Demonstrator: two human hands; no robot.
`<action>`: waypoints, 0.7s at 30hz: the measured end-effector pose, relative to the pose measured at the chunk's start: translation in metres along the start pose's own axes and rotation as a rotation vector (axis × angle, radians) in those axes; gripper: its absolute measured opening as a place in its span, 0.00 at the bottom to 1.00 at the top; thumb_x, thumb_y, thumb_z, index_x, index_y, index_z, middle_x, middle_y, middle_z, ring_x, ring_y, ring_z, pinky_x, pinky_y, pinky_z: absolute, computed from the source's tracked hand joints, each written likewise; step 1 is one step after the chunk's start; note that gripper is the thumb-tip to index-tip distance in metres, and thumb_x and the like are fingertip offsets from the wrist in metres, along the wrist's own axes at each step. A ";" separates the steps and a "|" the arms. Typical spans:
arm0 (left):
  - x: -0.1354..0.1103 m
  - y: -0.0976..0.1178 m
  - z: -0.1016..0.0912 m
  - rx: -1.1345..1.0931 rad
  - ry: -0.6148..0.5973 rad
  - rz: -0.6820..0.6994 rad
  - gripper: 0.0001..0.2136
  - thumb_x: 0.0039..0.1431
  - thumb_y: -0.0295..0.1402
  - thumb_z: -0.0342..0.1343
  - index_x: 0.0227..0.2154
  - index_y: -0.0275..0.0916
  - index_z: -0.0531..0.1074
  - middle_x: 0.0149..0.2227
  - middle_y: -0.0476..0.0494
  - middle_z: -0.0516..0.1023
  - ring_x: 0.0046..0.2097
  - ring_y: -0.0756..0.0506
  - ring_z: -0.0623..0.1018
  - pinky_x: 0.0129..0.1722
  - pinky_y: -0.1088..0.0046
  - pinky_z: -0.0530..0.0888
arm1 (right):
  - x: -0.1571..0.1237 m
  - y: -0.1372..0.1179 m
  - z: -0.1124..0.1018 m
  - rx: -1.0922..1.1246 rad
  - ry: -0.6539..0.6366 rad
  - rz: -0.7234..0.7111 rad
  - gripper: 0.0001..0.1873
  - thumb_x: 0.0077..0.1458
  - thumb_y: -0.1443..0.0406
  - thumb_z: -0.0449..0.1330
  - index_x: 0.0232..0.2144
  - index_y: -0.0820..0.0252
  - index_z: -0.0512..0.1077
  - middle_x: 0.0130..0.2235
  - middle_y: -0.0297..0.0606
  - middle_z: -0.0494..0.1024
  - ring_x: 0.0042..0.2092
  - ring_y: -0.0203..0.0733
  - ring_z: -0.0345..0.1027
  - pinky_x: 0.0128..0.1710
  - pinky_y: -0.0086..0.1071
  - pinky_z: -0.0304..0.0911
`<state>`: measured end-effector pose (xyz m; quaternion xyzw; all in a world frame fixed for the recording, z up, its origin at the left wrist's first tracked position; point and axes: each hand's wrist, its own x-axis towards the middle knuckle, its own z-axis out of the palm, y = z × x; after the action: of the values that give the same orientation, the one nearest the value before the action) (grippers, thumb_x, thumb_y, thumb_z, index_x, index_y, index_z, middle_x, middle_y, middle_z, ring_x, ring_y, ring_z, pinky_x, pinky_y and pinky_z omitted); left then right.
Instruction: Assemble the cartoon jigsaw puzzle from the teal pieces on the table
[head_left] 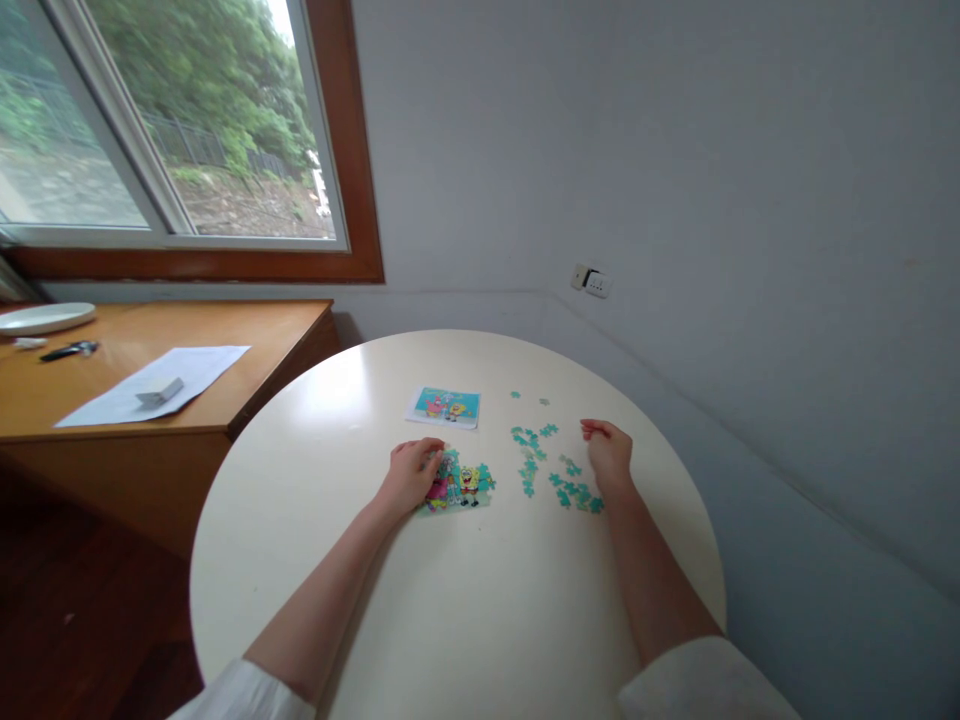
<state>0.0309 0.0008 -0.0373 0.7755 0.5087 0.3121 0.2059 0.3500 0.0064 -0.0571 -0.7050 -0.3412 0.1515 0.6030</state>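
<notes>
My left hand (pixel 414 472) lies over the left part of a partly joined jigsaw puzzle (pixel 471 485), fingers stretched out and touching its upper left. The joined part shows a yellow square cartoon figure and a pink one on teal. My right hand (pixel 610 455) is at the right, just beyond several loose teal puzzle pieces (pixel 577 494). Its fingers are curled together; whether a piece is between them I cannot make out. More loose pieces (pixel 529 450) form a second cluster between the hands. Behind the puzzle lies a reference picture card (pixel 450 408) with the same cartoon figures.
Everything stands on a round white table (pixel 480 620). Two single pieces (pixel 515 394) lie near its far side. A wooden desk (pixel 285 335) at the left bears paper (pixel 202 372), a small grey block (pixel 160 391) and a white plate (pixel 49 318). Walls rise behind and right.
</notes>
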 end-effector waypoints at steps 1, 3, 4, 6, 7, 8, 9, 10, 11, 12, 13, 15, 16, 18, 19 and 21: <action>0.000 0.000 0.000 0.000 -0.002 0.000 0.11 0.56 0.33 0.45 0.37 0.41 0.71 0.41 0.46 0.76 0.45 0.45 0.72 0.51 0.62 0.62 | 0.000 -0.001 -0.001 0.004 -0.016 0.012 0.16 0.34 0.68 0.46 0.24 0.63 0.72 0.27 0.40 0.75 0.28 0.38 0.66 0.32 0.32 0.62; 0.000 0.000 0.000 0.000 -0.005 0.002 0.11 0.56 0.33 0.45 0.37 0.41 0.71 0.41 0.46 0.76 0.45 0.45 0.72 0.51 0.62 0.62 | 0.000 -0.006 -0.005 0.009 -0.066 0.031 0.14 0.35 0.68 0.48 0.24 0.63 0.72 0.26 0.40 0.74 0.28 0.38 0.66 0.31 0.31 0.62; 0.000 0.000 0.000 -0.001 -0.005 0.004 0.11 0.56 0.33 0.45 0.37 0.41 0.71 0.41 0.46 0.76 0.45 0.45 0.72 0.51 0.62 0.62 | -0.001 -0.009 -0.009 0.008 -0.116 0.036 0.12 0.35 0.67 0.50 0.23 0.63 0.72 0.26 0.39 0.74 0.27 0.37 0.66 0.31 0.31 0.61; -0.001 0.000 -0.001 -0.004 -0.003 0.005 0.11 0.56 0.33 0.44 0.37 0.41 0.71 0.41 0.46 0.76 0.45 0.45 0.72 0.51 0.62 0.62 | -0.002 -0.016 -0.018 -0.005 -0.259 0.035 0.10 0.32 0.67 0.55 0.23 0.62 0.72 0.25 0.37 0.74 0.27 0.36 0.65 0.29 0.30 0.60; -0.001 0.001 -0.001 -0.006 -0.001 0.004 0.11 0.56 0.33 0.44 0.37 0.41 0.71 0.41 0.46 0.76 0.45 0.45 0.72 0.51 0.62 0.62 | -0.003 -0.020 -0.024 -0.043 -0.420 0.022 0.11 0.32 0.66 0.58 0.25 0.62 0.72 0.25 0.36 0.73 0.27 0.36 0.64 0.29 0.29 0.59; -0.001 0.001 -0.001 -0.008 0.001 0.003 0.11 0.56 0.33 0.44 0.37 0.41 0.70 0.41 0.46 0.76 0.45 0.45 0.72 0.51 0.61 0.62 | -0.003 -0.023 -0.030 -0.095 -0.554 0.011 0.13 0.31 0.64 0.60 0.26 0.62 0.72 0.24 0.34 0.72 0.26 0.35 0.63 0.27 0.29 0.58; -0.001 0.001 -0.001 -0.010 0.002 0.000 0.11 0.56 0.33 0.44 0.38 0.40 0.70 0.41 0.46 0.76 0.45 0.45 0.72 0.51 0.61 0.61 | -0.004 -0.026 -0.035 -0.161 -0.656 0.005 0.13 0.31 0.63 0.61 0.26 0.62 0.71 0.22 0.32 0.70 0.25 0.34 0.61 0.26 0.29 0.56; -0.001 0.001 -0.001 -0.012 0.003 -0.004 0.11 0.56 0.34 0.44 0.38 0.40 0.70 0.41 0.46 0.76 0.45 0.45 0.72 0.51 0.61 0.61 | -0.004 -0.029 -0.041 -0.229 -0.738 0.003 0.14 0.30 0.61 0.62 0.25 0.62 0.70 0.20 0.30 0.67 0.24 0.33 0.59 0.25 0.28 0.55; -0.001 0.001 -0.001 -0.014 0.004 -0.007 0.11 0.56 0.33 0.44 0.38 0.40 0.70 0.41 0.46 0.76 0.45 0.45 0.72 0.51 0.61 0.61 | -0.004 -0.031 -0.046 -0.277 -0.806 -0.003 0.15 0.29 0.60 0.63 0.24 0.62 0.70 0.19 0.28 0.64 0.23 0.32 0.57 0.25 0.28 0.54; 0.000 0.001 -0.001 -0.016 0.004 -0.010 0.11 0.56 0.33 0.44 0.38 0.40 0.70 0.41 0.46 0.76 0.45 0.45 0.72 0.51 0.61 0.61 | -0.003 -0.033 -0.049 -0.310 -0.866 -0.006 0.16 0.29 0.59 0.64 0.24 0.62 0.69 0.18 0.27 0.63 0.23 0.32 0.57 0.25 0.28 0.53; 0.000 0.001 -0.001 -0.017 0.004 -0.011 0.11 0.56 0.33 0.44 0.38 0.40 0.70 0.41 0.46 0.76 0.45 0.45 0.72 0.51 0.61 0.61 | -0.003 -0.033 -0.052 -0.333 -0.910 -0.008 0.16 0.29 0.59 0.64 0.23 0.62 0.69 0.18 0.27 0.62 0.23 0.32 0.56 0.25 0.28 0.53; 0.000 0.001 -0.001 -0.016 0.004 -0.009 0.11 0.56 0.33 0.44 0.37 0.41 0.70 0.41 0.46 0.76 0.45 0.45 0.72 0.51 0.61 0.61 | -0.001 -0.034 -0.055 -0.359 -0.959 -0.015 0.17 0.28 0.58 0.64 0.24 0.62 0.69 0.20 0.28 0.63 0.24 0.33 0.57 0.25 0.29 0.53; -0.001 0.001 -0.001 -0.016 0.005 -0.007 0.11 0.56 0.34 0.44 0.37 0.41 0.70 0.41 0.46 0.76 0.45 0.45 0.72 0.51 0.61 0.61 | 0.000 -0.033 -0.055 -0.374 -0.968 -0.022 0.17 0.28 0.59 0.64 0.24 0.62 0.69 0.20 0.29 0.64 0.25 0.33 0.58 0.26 0.29 0.54; -0.001 0.001 0.000 -0.015 0.007 -0.006 0.11 0.56 0.34 0.44 0.37 0.41 0.70 0.41 0.46 0.76 0.45 0.45 0.72 0.51 0.61 0.61 | 0.002 -0.032 -0.054 -0.413 -0.972 -0.045 0.17 0.27 0.60 0.63 0.24 0.63 0.71 0.21 0.30 0.65 0.25 0.34 0.59 0.27 0.29 0.55; -0.001 0.001 0.000 -0.016 0.008 -0.007 0.11 0.56 0.34 0.44 0.37 0.41 0.70 0.41 0.46 0.76 0.45 0.45 0.72 0.51 0.61 0.61 | 0.002 -0.031 -0.053 -0.435 -0.972 -0.056 0.16 0.27 0.61 0.63 0.24 0.63 0.72 0.21 0.31 0.66 0.25 0.34 0.59 0.27 0.29 0.55; -0.001 0.001 -0.001 -0.019 0.008 -0.008 0.11 0.56 0.34 0.44 0.37 0.41 0.70 0.41 0.46 0.76 0.45 0.45 0.72 0.51 0.62 0.61 | 0.003 -0.030 -0.051 -0.471 -0.980 -0.072 0.15 0.29 0.61 0.62 0.24 0.63 0.72 0.20 0.31 0.66 0.25 0.35 0.60 0.27 0.30 0.55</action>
<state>0.0312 -0.0006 -0.0363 0.7703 0.5096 0.3192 0.2122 0.3749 -0.0288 -0.0160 -0.6556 -0.6311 0.3610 0.2038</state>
